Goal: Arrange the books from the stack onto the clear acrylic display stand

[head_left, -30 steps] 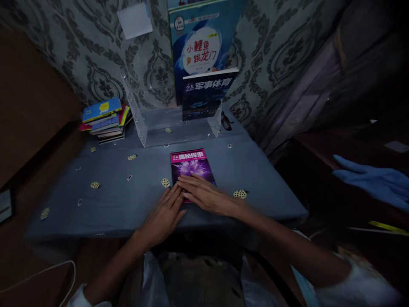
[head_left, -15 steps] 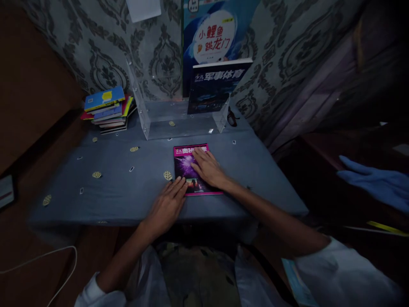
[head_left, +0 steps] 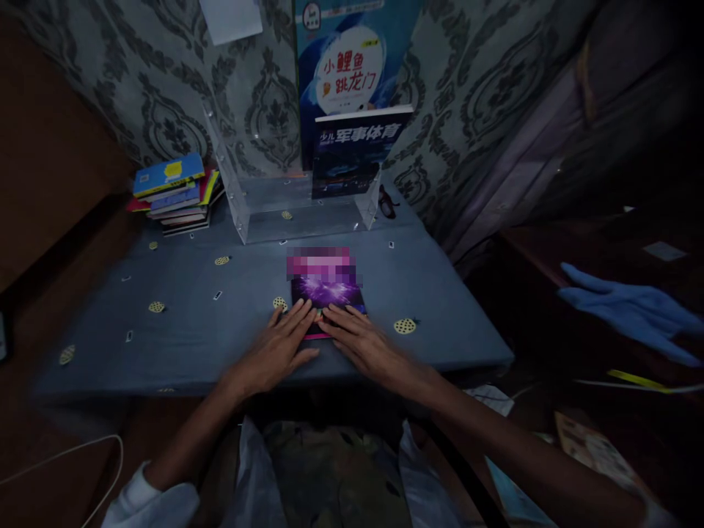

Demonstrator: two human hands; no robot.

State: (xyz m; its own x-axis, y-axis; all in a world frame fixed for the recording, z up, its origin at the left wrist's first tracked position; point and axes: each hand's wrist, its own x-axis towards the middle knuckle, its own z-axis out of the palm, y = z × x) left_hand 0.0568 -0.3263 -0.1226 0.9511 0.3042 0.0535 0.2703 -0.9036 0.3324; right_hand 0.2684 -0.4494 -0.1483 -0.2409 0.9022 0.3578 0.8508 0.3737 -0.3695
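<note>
A book [head_left: 325, 287] with a purple and pink cover lies flat on the cloth-covered table, its top part blurred into blocks. My left hand [head_left: 279, 343] rests at the book's lower left, fingers stretched onto the cover and thumb out over the cloth. Across from it, my right hand [head_left: 366, 343] lies flat over the lower right of the cover, fingers extended. The fingertips of both hands come close together near the book's bottom edge, hiding part of it.
Behind the book stands a clear acrylic rack [head_left: 308, 226] holding a dark upright book [head_left: 352, 158]. A larger blue book [head_left: 352, 44] leans at the wall. Stacked books [head_left: 173, 192] sit at the back left, sunglasses [head_left: 387, 202] right of the rack. A blue glove [head_left: 632, 308] lies off to the right.
My right hand has slid from the upper cover down to its lower right corner. My left hand still lies at the lower left, fingers now further onto the cover. The view has shifted slightly.
</note>
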